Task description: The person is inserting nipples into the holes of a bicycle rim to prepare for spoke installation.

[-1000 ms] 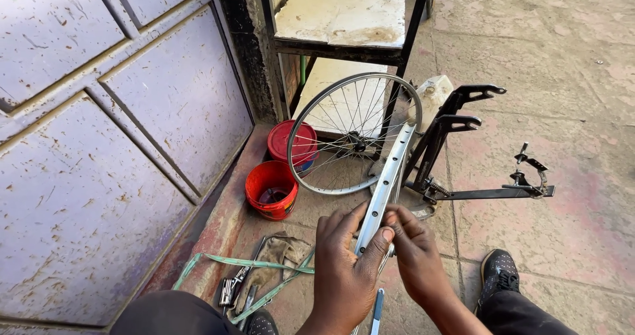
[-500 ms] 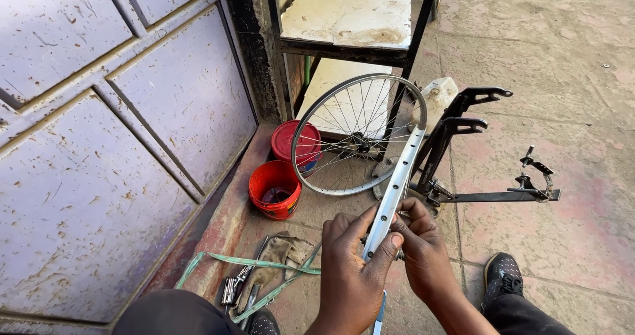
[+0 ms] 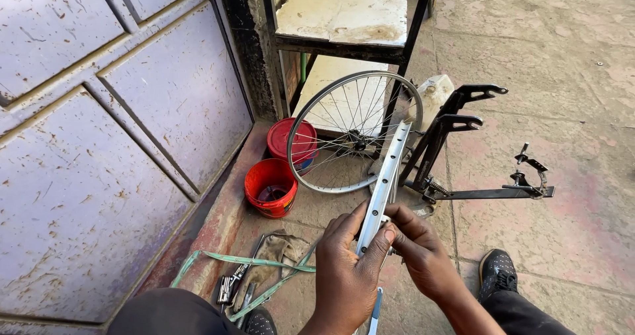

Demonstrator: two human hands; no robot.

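At lower centre, our left hand and right hand pinch the bare wheel rim; it looks light, stiff, best gripped by its edges.

A large metal door fills the left side, painted a pale violet-grey, with raised panel ribs and many rust spots and scratches. Along its foot runs a reddish-brown sill, worn and dusty. To the right of the door stands a dark, grimy post. Just beside it is a shelf rack with a black metal frame and pale, stained boards, one above the other. The ground is paved with big stone slabs, greyish pink, with visible joints and dirt marks. Daylight falls evenly over the paving, and the shadows are soft.
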